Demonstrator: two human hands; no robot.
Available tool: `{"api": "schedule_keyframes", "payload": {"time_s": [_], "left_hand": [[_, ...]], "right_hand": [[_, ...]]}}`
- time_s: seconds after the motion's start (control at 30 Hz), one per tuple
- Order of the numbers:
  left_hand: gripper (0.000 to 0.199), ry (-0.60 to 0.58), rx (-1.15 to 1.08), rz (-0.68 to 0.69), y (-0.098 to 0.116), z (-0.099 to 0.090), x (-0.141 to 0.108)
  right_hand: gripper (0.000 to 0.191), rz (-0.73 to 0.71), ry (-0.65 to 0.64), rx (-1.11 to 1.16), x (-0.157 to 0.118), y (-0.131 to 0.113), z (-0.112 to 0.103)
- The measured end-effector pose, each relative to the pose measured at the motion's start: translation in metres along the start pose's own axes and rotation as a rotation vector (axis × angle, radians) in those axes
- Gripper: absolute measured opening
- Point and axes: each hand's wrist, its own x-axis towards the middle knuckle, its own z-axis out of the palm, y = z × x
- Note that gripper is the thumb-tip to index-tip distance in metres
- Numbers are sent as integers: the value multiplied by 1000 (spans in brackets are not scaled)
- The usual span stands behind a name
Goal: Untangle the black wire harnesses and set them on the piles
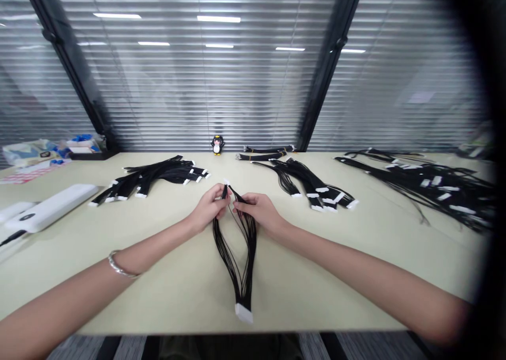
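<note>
A black wire harness [250, 254] runs between both hands in the middle of the table, its wires parted into two strands. One white connector [244, 312] lies at its near end, close to the table's front edge. Another small white connector [226, 182] sits at the far end, just beyond the fingertips. My left hand [211, 206] is closed around the left strand. My right hand [259, 210] pinches the right strand, thumb on top. Thin single wires cross the gap between the strands. The exact fingertip contact is partly hidden.
Bundles of black harnesses with white connectors lie at left [154, 176], at centre right [312, 183] and in a larger pile [438, 186] at right. A white power bank [55, 207] lies at left. A penguin figure [217, 145] stands at the table's back edge.
</note>
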Motion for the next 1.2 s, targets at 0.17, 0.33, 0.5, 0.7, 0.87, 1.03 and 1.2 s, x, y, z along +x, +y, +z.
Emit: {"api": "schedule_keyframes", "payload": {"time_s": [0.17,0.33,0.5,0.7,0.87,1.03,1.2], "left_hand": [[21,31,-74,-103,-1,-2,2],[27,23,-26,-131,4,-1,1],[17,40,-67,-128,-1,-1,2],[14,47,-75,-70,-6,-2,4],[13,-17,-7,-49,-1,0,3],[15,-59,-127,-54,5,5,0],[21,-80,-115,1,4,5,-1]], "right_hand": [[24,-7,-58,37,-2,-4,1],[25,12,-60,70,-2,-6,2],[25,-2,-41,55,-1,-3,2],[26,10,-39,71,1,-2,1],[26,9,-62,72,0,0,-1],[28,9,-80,37,0,1,-2],[26,4,-114,-11,-1,0,-2]]}}
